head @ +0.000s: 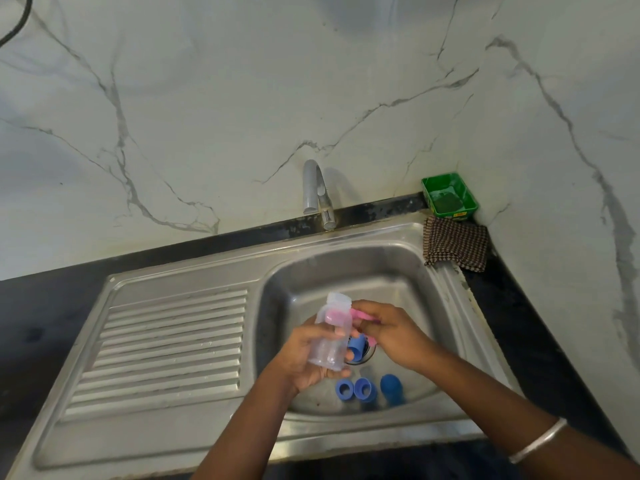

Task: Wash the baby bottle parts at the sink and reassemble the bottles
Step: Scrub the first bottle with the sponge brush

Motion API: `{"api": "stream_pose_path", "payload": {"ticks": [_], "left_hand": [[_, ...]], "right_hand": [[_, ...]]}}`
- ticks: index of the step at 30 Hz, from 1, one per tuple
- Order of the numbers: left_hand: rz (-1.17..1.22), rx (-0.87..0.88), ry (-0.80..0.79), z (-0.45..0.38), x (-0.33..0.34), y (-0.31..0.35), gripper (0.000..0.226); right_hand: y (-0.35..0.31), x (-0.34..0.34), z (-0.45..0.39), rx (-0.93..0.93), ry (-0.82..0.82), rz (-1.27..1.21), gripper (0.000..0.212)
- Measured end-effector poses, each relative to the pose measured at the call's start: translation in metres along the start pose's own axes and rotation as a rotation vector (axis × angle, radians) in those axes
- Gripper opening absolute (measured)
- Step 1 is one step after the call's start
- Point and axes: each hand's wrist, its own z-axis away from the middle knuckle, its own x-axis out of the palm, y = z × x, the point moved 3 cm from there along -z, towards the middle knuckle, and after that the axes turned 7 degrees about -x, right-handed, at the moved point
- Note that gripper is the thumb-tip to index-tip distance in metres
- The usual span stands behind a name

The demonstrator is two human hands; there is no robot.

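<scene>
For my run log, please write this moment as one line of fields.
left hand: holds clear bottle | right hand: holds pink brush at bottle | blue parts: in sink | tap: no water visible

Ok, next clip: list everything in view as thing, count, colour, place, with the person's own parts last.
bottle: 1, clear, held over basin
pink part: 1, pink, at bottle's mouth, in right hand
blue parts: 4 visible, blue, basin floor
sink: 1, steel, in dark counter
tap: 1, chrome, behind basin
green tray: 1, green, back right corner
checked cloth: 1, brown-white, below tray
bangle: 1, silver, right wrist
left hand: grips bottle
right hand: fingers hold pink part
</scene>
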Motion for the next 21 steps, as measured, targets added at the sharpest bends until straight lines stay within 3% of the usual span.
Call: {"api": "stream_pose_path", "payload": {"ticks": [3, 10, 15, 18, 21], "left_hand": [[-0.155, 0.0, -0.029, 0.003, 0.0, 0.0, 0.056], [-0.494, -0.021, -0.151, 0.009, 0.003, 0.006, 0.073], [-0.664, -0.038, 0.037, 0.006, -0.008, -0.002, 0.075], [-0.558, -0.054, 0.096, 0.005, -0.015, -0.009, 0.083], [-0.468, -0.058, 0.175, 0.003, -0.026, -0.016, 0.086]], "right_hand": [[-0.007, -0.009, -0.006, 0.189, -0.076, -0.234, 0.029], [-0.027, -0.031, -0.024, 0.232, -0.286, -0.028, 0.028], [-0.041, -0.033, -0.033, 0.139, -0.424, 0.234, 0.032], [-0.044, -0.036, -0.033, 0.064, -0.43, 0.388, 0.042], [-0.036, -0.037, -0.027, -0.031, -0.387, 0.384, 0.036]]}}
